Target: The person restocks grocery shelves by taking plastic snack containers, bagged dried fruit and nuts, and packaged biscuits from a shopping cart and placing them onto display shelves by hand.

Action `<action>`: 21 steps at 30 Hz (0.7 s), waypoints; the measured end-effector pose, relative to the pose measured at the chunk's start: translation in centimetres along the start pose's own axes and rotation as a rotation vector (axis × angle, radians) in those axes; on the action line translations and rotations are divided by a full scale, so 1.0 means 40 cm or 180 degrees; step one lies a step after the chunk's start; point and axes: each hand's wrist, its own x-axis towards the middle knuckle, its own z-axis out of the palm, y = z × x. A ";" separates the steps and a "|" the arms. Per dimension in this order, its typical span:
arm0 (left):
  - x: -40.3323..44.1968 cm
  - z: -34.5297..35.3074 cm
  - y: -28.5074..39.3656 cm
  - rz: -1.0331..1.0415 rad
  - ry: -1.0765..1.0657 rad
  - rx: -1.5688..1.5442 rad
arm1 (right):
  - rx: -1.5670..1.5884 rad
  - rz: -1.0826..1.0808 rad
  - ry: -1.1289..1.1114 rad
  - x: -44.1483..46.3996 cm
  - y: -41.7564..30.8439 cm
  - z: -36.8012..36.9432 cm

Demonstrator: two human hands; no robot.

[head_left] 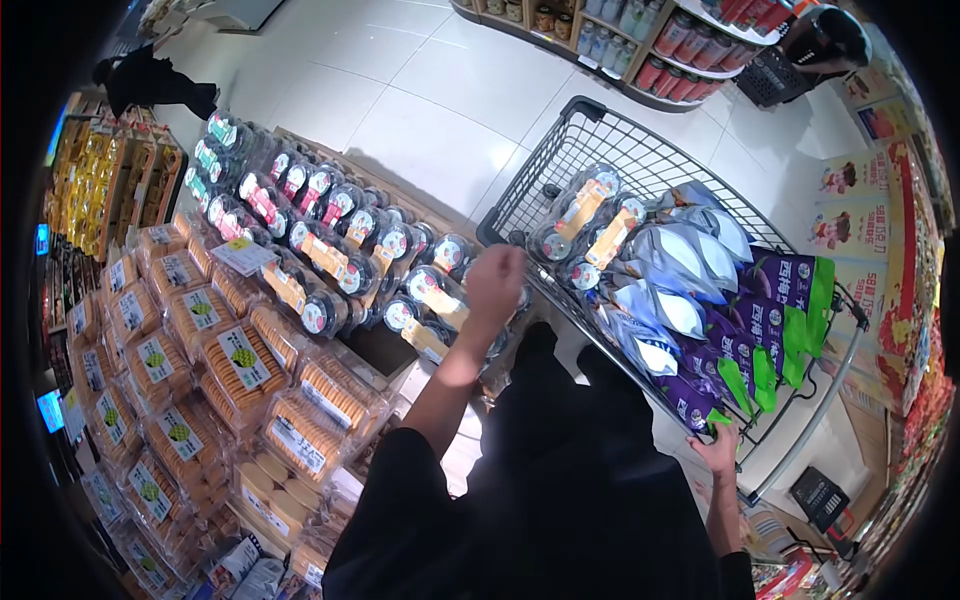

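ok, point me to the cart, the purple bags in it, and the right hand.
Cart (590, 107): head view, on the far corner of its rim.
Purple bags (750, 318): head view, on the printed front of one bag.
Right hand (716, 450): head view, on the back of the hand.

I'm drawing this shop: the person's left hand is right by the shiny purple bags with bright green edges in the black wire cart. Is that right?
Not quite: the head view shows the right hand right by the shiny purple bags with bright green edges in the black wire cart. The left hand is farther forward.
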 end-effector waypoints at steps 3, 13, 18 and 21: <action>0.070 0.146 0.051 0.0151 -0.1304 0.0410 | -0.0277 -0.0026 -0.0007 0.006 -0.011 -0.008; 0.140 0.470 -0.151 -0.0656 -0.1873 0.2057 | -0.0171 0.0246 -0.0151 -0.011 -0.001 -0.015; 0.201 0.452 -0.124 -0.0860 -0.1723 0.2184 | -0.0117 0.0376 -0.0306 -0.011 -0.009 -0.009; 0.259 0.448 -0.178 -0.1252 -0.1965 0.1879 | -0.0105 0.0384 -0.0344 -0.001 -0.009 -0.010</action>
